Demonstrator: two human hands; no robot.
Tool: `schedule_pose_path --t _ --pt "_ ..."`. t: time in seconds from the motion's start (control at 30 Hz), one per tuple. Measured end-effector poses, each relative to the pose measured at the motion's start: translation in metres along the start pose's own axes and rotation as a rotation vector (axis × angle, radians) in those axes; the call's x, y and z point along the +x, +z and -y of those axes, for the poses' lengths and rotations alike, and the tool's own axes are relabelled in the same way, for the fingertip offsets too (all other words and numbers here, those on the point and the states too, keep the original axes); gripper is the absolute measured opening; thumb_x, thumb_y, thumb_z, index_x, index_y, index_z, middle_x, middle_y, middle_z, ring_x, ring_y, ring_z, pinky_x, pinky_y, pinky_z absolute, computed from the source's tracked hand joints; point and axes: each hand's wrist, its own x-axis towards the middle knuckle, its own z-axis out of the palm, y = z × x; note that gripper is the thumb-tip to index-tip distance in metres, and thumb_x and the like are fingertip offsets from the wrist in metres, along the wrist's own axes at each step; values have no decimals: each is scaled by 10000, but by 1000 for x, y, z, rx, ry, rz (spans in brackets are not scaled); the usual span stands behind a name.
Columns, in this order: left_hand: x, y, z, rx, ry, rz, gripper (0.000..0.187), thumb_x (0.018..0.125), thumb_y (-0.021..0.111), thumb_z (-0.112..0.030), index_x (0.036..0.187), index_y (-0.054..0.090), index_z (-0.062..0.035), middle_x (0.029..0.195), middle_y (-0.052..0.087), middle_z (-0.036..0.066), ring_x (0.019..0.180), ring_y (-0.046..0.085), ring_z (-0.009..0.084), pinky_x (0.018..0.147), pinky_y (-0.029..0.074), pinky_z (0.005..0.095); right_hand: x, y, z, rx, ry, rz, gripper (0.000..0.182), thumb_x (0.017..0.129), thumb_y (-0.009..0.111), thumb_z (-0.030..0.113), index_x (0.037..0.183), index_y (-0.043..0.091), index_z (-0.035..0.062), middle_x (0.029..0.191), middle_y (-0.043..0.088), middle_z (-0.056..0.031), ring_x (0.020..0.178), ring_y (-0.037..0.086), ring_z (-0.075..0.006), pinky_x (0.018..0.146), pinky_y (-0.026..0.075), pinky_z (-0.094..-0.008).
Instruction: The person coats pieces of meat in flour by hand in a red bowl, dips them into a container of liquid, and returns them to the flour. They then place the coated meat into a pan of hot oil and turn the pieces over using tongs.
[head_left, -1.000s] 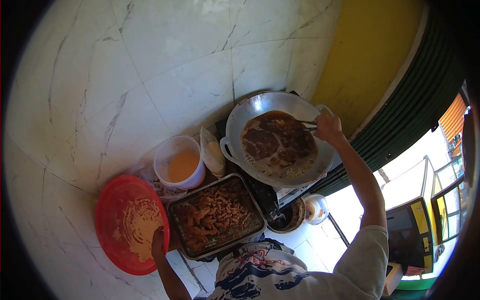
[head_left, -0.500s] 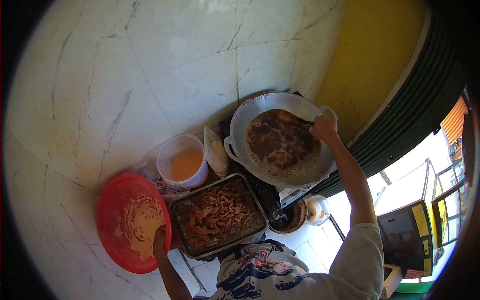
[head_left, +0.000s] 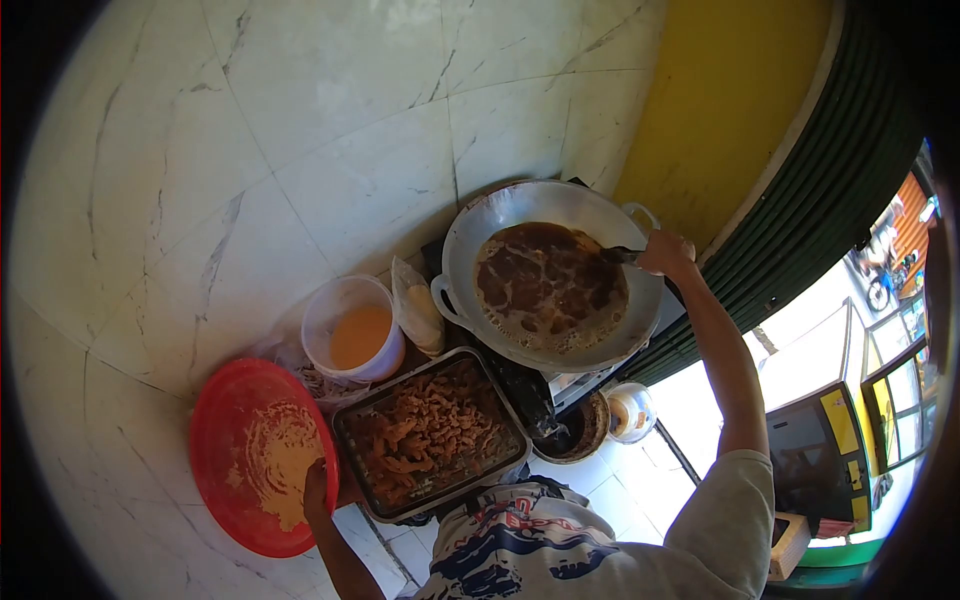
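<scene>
My right hand (head_left: 668, 254) is closed around a dark-handled spatula (head_left: 622, 255) at the right side of a large metal wok (head_left: 470, 225). The far end of the spatula dips into bubbling brown oil (head_left: 545, 285) and is mostly hidden there. My left hand (head_left: 316, 490) grips the right rim of a red basin (head_left: 215, 450), whose bottom carries pale, crumbly flour (head_left: 280, 455). Close beside that hand stands a rectangular metal tray (head_left: 525, 450) holding a heap of browned fried pieces (head_left: 440, 425).
A clear plastic tub (head_left: 320, 310) of orange liquid and a bag of pale powder (head_left: 420, 310) stand between basin and wok, against the tiled wall. Right of the tray are a dark round pot (head_left: 590, 435) and a lidded jar (head_left: 635, 412). A green corrugated shutter (head_left: 790, 190) runs along the right.
My right hand and the spatula have shifted slightly down relative to the wok, and the spatula's handle shows more plainly. My left hand stays at the basin's rim. The whole view has moved a little.
</scene>
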Motion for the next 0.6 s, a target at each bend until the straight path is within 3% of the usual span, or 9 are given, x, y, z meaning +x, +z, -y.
schedule_pose_path --t 0.07,0.27,0.37,0.5,0.6 --pt "0 0 1 4 23 -13 352 884 436 -184 1138 587 7 912 662 154 776 639 219 700 484 340 -6 -2 -1 -36 -24 -37 398 693 710 331 936 688 16 936 678 -177 914 659 -318 776 525 -424" --pt "-11 -2 -21 33 6 -29 355 890 418 -193 1130 588 5 918 661 151 777 639 218 707 484 335 -21 -1 23 -33 -198 -188 360 686 705 334 920 700 61 867 675 -157 856 663 -324 745 529 -431" --pt "-3 0 -7 48 39 -52 354 891 415 -194 1127 589 3 909 662 144 767 637 217 702 483 332 -31 3 52 -25 -292 -173 293 706 655 278 887 686 50 907 674 -151 908 657 -306 762 530 -404" --pt "-3 1 -5 -6 -38 -20 348 888 425 -193 1125 591 -1 894 663 141 755 633 214 696 481 332 -20 24 83 20 -337 -196 286 711 663 273 892 685 52 898 673 -150 904 656 -312 785 521 -401" --pt "-9 1 -14 -17 8 -63 335 886 447 -183 1129 591 -4 885 663 130 741 629 198 680 480 320 -10 35 97 -6 -341 -162 296 714 672 275 915 679 58 920 668 -149 929 646 -310 808 506 -412"
